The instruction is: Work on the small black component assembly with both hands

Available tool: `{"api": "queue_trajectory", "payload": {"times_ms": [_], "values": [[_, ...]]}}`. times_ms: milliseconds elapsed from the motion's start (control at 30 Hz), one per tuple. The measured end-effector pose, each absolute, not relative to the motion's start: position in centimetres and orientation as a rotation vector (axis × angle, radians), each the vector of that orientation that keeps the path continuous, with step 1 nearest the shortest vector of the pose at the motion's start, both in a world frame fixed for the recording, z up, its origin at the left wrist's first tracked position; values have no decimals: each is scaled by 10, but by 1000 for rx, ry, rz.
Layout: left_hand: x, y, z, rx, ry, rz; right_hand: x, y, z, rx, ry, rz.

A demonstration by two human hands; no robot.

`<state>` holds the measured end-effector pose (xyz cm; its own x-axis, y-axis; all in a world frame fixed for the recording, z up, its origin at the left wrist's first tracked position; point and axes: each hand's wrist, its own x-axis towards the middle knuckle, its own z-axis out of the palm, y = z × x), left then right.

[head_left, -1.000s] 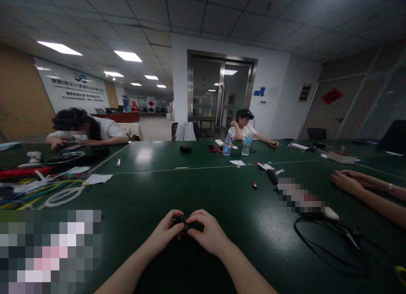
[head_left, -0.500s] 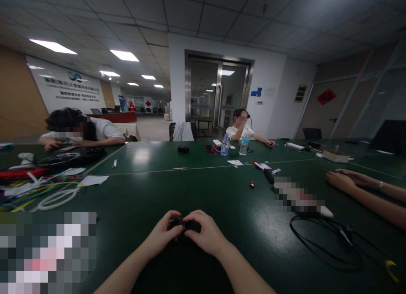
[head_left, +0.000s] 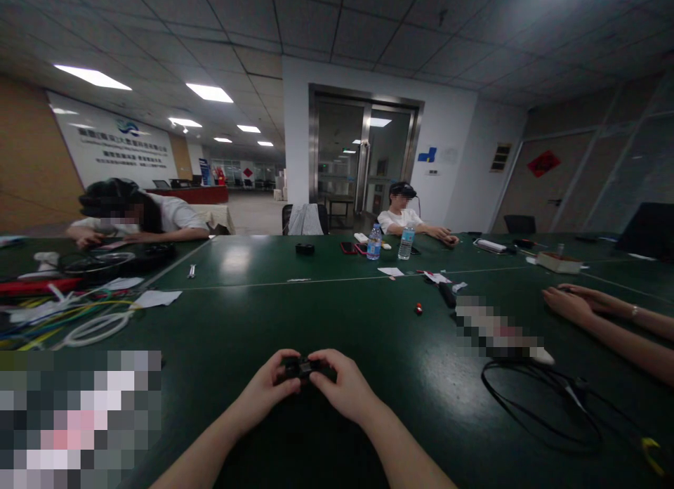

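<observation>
A small black object [head_left: 305, 366] is held between my two hands, low in the middle of the view above the green table [head_left: 247, 327]. My left hand [head_left: 274, 385] pinches its left end between thumb and fingers. On the other side, my right hand [head_left: 342, 382] grips the right end with thumb and index finger. The fingertips of both hands are close together, and the object's details are too small and dark to make out.
Cables [head_left: 100, 327] and papers lie at the left, a wrench [head_left: 192, 270] beyond. Two bottles [head_left: 373, 243] stand ahead near a seated person [head_left: 399, 218]. A black cord [head_left: 526, 412] lies right, below another person's hands [head_left: 573, 303]. Another person [head_left: 168, 215] leans over at left.
My right thumb has drawn slightly away from my left one, showing more of the black object. The person across the table has lowered a hand from the face to the table.
</observation>
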<state>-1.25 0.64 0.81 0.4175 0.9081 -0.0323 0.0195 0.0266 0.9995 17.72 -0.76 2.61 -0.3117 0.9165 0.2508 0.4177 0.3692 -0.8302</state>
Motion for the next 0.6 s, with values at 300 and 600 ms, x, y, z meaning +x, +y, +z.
{"api": "queue_trajectory", "payload": {"times_ms": [300,600], "values": [[-12,6,5,1426,851,840,175,-8,27,-1120,-1900,882],[-11,-1,14,1428,862,796,177,-10,32,-1191,-1929,910]]}}
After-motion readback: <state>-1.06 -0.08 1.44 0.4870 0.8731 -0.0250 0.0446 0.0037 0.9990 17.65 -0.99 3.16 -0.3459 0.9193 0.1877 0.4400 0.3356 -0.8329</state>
